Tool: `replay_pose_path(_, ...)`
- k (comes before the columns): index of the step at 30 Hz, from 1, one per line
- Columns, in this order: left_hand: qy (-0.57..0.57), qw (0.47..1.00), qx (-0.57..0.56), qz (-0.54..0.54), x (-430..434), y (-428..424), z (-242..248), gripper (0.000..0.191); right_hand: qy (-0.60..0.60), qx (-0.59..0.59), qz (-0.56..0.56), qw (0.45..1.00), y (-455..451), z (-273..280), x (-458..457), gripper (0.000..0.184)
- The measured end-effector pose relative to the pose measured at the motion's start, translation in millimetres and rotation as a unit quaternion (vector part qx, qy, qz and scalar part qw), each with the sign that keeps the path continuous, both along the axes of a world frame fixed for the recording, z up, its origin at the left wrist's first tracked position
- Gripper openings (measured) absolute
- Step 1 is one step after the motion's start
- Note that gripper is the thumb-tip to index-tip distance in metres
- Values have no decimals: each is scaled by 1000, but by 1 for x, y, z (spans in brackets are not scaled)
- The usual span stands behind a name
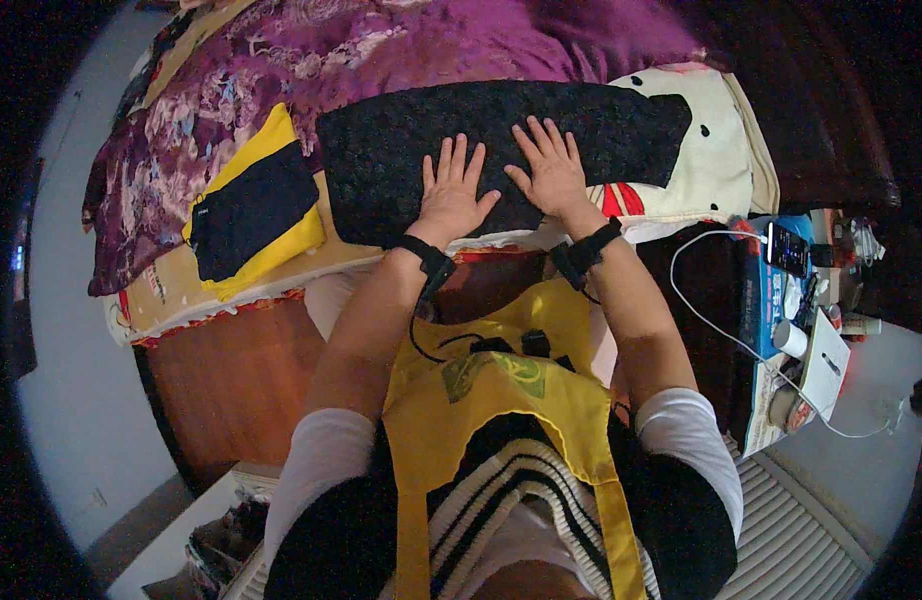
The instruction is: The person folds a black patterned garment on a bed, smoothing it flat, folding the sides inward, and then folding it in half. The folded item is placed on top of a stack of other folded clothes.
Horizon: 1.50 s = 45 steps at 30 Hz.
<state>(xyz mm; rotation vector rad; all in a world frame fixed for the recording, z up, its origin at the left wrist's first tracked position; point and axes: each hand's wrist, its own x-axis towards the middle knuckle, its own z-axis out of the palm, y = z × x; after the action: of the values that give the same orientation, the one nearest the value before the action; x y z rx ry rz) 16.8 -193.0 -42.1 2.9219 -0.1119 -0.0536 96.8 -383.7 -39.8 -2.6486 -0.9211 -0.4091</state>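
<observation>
Across the near edge of the bed lies a black textured cloth (386, 150), spread out flat. My left hand (455, 193) rests palm down on its middle, fingers apart. To its right, my right hand (552, 171) also lies flat on the black cloth with spread fingers. A black strap with a small device is around each wrist. Under the cloth's right part shows a cream blanket (720, 161) with black spots and a red patch. Left of the cloth, a folded dark garment (254, 210) lies on a folded yellow cloth (305, 236).
A purple patterned bedcover (341, 52) reaches beyond the black cloth. At the right, a crowded bedside surface holds a phone (788, 249) on a white cable, a paper cup (790, 338), a blue box (761, 300) and a notebook (825, 367) with a pen.
</observation>
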Motion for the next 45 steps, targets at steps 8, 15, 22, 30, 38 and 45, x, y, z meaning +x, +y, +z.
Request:
replay_pose_path(8,-11,1000,-5,17,-5,6,-4,89,7,-40,-146,988,-54,-23,23,73)
replay_pose_path(15,-35,999,-1,19,-5,6,-8,91,-47,-31,-213,975,-78,-35,38,78)
replay_pose_path(22,-48,994,6,100,-7,44,-12,92,-35,-66,-224,972,-76,-34,36,76)
replay_pose_path(30,-34,975,53,213,-17,101,-15,94,-47,-62,-215,974,-77,-39,37,76)
replay_pose_path(38,-124,949,-29,290,-37,146,-20,90,-38,-66,-221,972,-77,-41,38,77)
replay_pose_path(45,-206,905,-184,323,-43,158,-8,61,-8,-64,-228,971,-76,-38,42,78)
